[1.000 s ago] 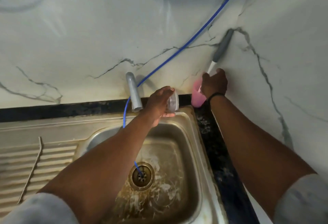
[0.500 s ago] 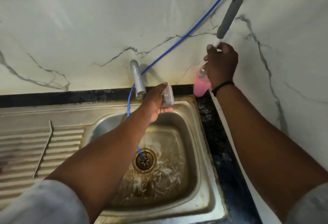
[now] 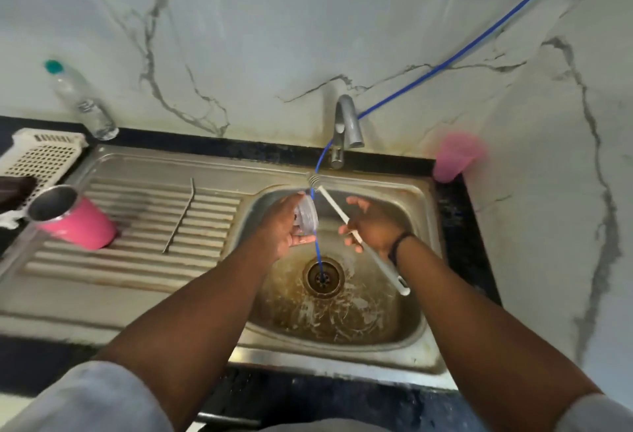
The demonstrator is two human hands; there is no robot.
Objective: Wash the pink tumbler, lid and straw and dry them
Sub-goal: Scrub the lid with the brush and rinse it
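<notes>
My left hand (image 3: 286,226) grips the clear round lid (image 3: 306,215) over the sink basin (image 3: 407,311). My right hand (image 3: 371,227) holds a thin white brush (image 3: 370,253) by its handle, bristle end near the lid's upper edge. The pink tumbler (image 3: 77,222) lies tilted on the ribbed drainboard (image 3: 137,253) at the left, steel mouth facing left. The metal straw (image 3: 181,215) lies across the drainboard ridges.
A pink plastic cup (image 3: 457,157) stands in the back right corner by the wall. The tap (image 3: 346,126) rises behind the basin with a blue hose (image 3: 445,61) running to the drain (image 3: 323,275). A clear bottle (image 3: 80,99) and a perforated basket (image 3: 44,161) sit far left.
My right hand pulled the brush out of the pink cup in the corner and brought it down over the basin. The view widened, showing the drainboard and tumbler.
</notes>
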